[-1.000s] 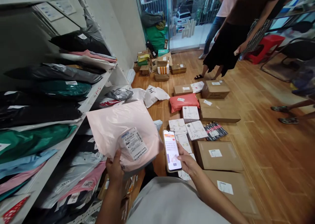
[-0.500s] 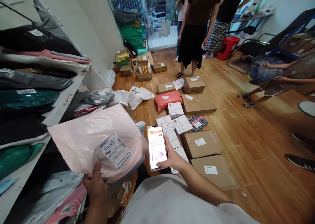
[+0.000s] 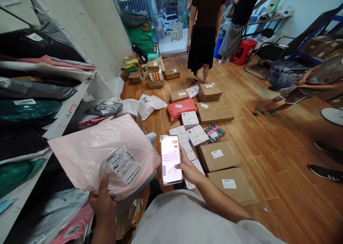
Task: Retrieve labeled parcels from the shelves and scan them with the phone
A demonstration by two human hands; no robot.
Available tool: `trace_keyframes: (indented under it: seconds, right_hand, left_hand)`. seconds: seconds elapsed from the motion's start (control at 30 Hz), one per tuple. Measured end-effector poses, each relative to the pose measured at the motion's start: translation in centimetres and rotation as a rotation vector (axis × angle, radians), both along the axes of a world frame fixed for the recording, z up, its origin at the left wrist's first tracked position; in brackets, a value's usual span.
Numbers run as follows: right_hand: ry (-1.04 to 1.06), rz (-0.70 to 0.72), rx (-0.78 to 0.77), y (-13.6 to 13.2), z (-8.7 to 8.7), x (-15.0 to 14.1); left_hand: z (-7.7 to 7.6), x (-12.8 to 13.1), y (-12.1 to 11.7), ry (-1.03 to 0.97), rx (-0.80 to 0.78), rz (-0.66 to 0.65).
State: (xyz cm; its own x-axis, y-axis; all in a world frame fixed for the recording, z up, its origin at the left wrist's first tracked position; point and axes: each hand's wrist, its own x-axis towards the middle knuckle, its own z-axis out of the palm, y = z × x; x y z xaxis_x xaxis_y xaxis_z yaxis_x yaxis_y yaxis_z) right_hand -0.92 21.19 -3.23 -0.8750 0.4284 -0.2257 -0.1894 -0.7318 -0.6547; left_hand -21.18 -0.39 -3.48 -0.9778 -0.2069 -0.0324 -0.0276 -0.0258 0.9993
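Observation:
My left hand (image 3: 103, 202) grips the lower edge of a pale pink mailer bag (image 3: 102, 154), held flat with its white shipping label (image 3: 124, 165) facing up. My right hand (image 3: 190, 169) holds a lit smartphone (image 3: 170, 159) upright just to the right of the bag, thumb near the screen. Both sit above my lap in a light grey shirt.
White shelves (image 3: 64, 113) on the left are stacked with soft parcels. Cardboard boxes (image 3: 219, 154), white boxes and a red mailer (image 3: 182, 107) lie on the wooden floor ahead. Two people (image 3: 203, 29) stand by the glass door; another person's legs and shoes (image 3: 325, 172) are at the right.
The view swung left and up over the second. The pink bag dropped lower and leftward in view; the phone stays beside it and its screen now shows a different page.

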Motion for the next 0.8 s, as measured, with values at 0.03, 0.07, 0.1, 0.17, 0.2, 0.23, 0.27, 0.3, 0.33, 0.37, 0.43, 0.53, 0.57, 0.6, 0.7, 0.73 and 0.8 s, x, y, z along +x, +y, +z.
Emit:
trace_keyframes:
  seconds: [0.03,0.07,0.1,0.17,0.2,0.23,0.27,0.3,0.33,0.37,0.43,0.53,0.57,0.6,0.7,0.73,0.8]
  right_hand:
    - [0.002,-0.001,0.021,-0.06,-0.04,0.01]
    - [0.009,-0.006,0.060,-0.13,-0.09,0.01]
    - [0.019,-0.014,0.114,-0.20,-0.15,0.00]
    - [0.025,-0.047,0.230,-0.34,-0.31,-0.08]
    - [0.022,-0.066,0.273,-0.39,-0.40,-0.14]
    - [0.016,-0.078,0.293,-0.42,-0.49,-0.20]
    - [0.010,-0.084,0.289,-0.44,-0.57,-0.27]
    - [0.004,-0.079,0.268,-0.44,-0.64,-0.32]
    - [-0.006,-0.071,0.242,-0.43,-0.68,-0.36]
    - [-0.017,-0.067,0.224,-0.40,-0.69,-0.37]
    - [-0.031,-0.066,0.233,-0.31,-0.66,-0.29]
    - [0.014,-0.038,0.284,-0.18,-0.56,-0.06]
    - [0.032,-0.022,0.290,-0.16,-0.56,0.00]
    - [0.042,-0.012,0.291,-0.16,-0.57,0.02]
    - [0.053,-0.029,0.322,-0.26,-0.64,-0.15]
    - [0.056,-0.040,0.338,-0.31,-0.66,-0.25]
    - [0.050,-0.059,0.356,-0.41,-0.65,-0.46]
  left_hand:
    - [0.01,-0.02,0.00,0.001,0.002,-0.003]
    - [0.00,-0.04,0.00,0.003,0.005,-0.007]
    - [-0.04,-0.06,0.00,0.006,0.007,-0.011]
    - [-0.20,-0.13,-0.03,0.013,0.007,-0.015]
    - [-0.30,-0.16,-0.05,0.017,0.005,-0.015]
    - [-0.39,-0.19,-0.06,0.017,0.004,-0.015]
    - [-0.47,-0.21,-0.08,0.014,0.004,-0.015]
    - [-0.53,-0.23,-0.10,0.008,0.008,-0.016]
    - [-0.55,-0.22,-0.11,-0.002,0.013,-0.015]
    - [-0.55,-0.21,-0.11,-0.014,0.016,-0.012]
    - [-0.49,-0.16,-0.08,-0.030,0.015,-0.002]
    - [-0.44,-0.15,-0.01,-0.021,0.005,-0.003]
    - [-0.47,-0.18,0.00,-0.016,0.002,-0.001]
    - [-0.52,-0.22,0.00,-0.013,-0.001,-0.001]
    - [-0.66,-0.35,0.01,-0.003,-0.002,0.003]
    - [-0.67,-0.37,0.02,0.002,-0.001,0.002]
    - [-0.62,-0.39,0.09,-0.006,0.006,0.001]
